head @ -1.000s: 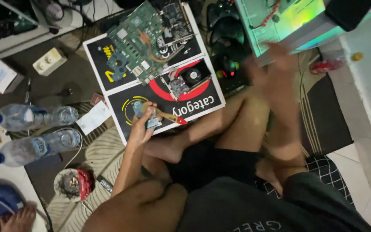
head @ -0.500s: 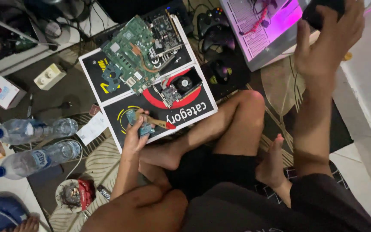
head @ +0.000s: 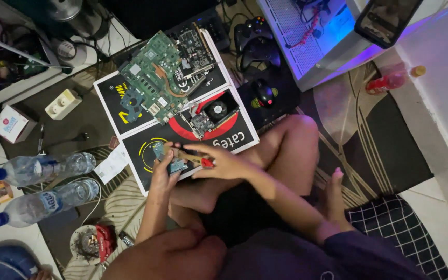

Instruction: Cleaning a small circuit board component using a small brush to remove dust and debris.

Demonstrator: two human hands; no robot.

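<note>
- Our left hand is closed around a small circuit board, holding it just above the lower edge of the black printed box lid.
- Our right hand pinches a red-handled screwdriver, its tip resting on that small board.
- We judge the step to be working a screw on the board (the screw itself is too small to see); the next move calls for a steady tip and a firm left grip.
- Lying on the lid: a green laptop motherboard and a fan-cooled graphics card, touching each other.
- Two plastic water bottles lie capped, water inside, well apart to our left.
</note>
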